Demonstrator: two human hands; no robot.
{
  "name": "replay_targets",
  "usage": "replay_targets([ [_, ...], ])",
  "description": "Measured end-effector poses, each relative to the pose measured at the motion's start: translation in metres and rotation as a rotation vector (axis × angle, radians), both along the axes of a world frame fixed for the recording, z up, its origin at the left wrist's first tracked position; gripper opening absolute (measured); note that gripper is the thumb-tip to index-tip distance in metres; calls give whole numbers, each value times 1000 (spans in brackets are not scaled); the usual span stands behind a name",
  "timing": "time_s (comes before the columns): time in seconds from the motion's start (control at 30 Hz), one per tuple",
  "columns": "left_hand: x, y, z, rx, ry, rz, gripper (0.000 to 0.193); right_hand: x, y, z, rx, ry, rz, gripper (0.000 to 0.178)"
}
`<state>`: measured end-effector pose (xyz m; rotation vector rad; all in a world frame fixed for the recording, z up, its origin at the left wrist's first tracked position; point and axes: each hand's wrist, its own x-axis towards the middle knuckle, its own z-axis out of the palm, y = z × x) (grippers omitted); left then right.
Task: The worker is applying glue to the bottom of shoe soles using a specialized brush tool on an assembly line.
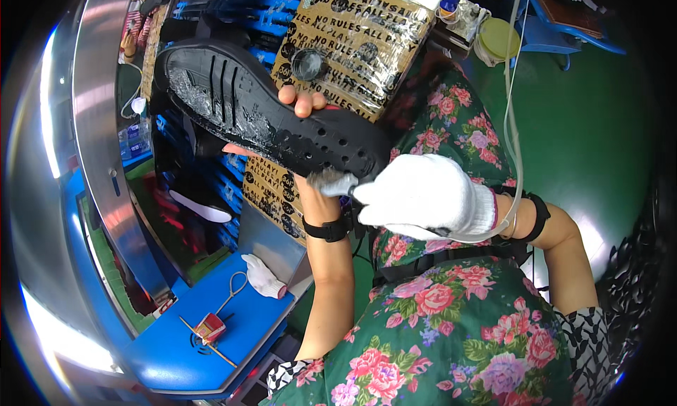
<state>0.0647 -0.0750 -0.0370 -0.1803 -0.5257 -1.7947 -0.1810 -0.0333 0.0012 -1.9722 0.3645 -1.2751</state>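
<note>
My bare left hand (305,101) grips a black shoe sole (233,99) from beneath, its fingertips curled over the far edge at the middle. The sole's inner side faces up, with long slots at one end and round holes at the other. Whitish, wet-looking smears lie over the slotted end and the middle. A white knit glove covers my right hand (423,194), which is closed around a brush (330,183). The brush's grey bristles touch the near edge of the holed end. Its handle is mostly hidden in the glove.
Behind the sole stands a taped cardboard box (395,35) with a round dark cup (308,64) on it. A lidded jar (498,39) is at far right. A pale hose (515,124) hangs by my right wrist. A metal rail (106,124) and blue table (162,356) lie left.
</note>
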Motion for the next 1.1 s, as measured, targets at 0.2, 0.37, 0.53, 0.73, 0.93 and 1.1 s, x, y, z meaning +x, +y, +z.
replay_targets([
  [0.2,20,-4,-9,-35,-80,-7,98,-9,-15,-1,49,-69,1,25],
  [0.37,13,-1,-1,79,-104,-13,103,-9,-10,0,31,-35,86,30],
  [0.53,18,0,2,138,-137,28,122,-10,-19,-5,71,-43,60,24],
  [0.73,5,-11,13,166,-165,-86,125,-8,-16,-8,101,-56,276,20],
  [0.93,3,2,20,360,-346,-185,120,-3,-16,-18,-51,15,194,32],
  [1.1,-4,-5,8,321,-270,-348,132,-5,-14,-19,-36,66,371,30],
])
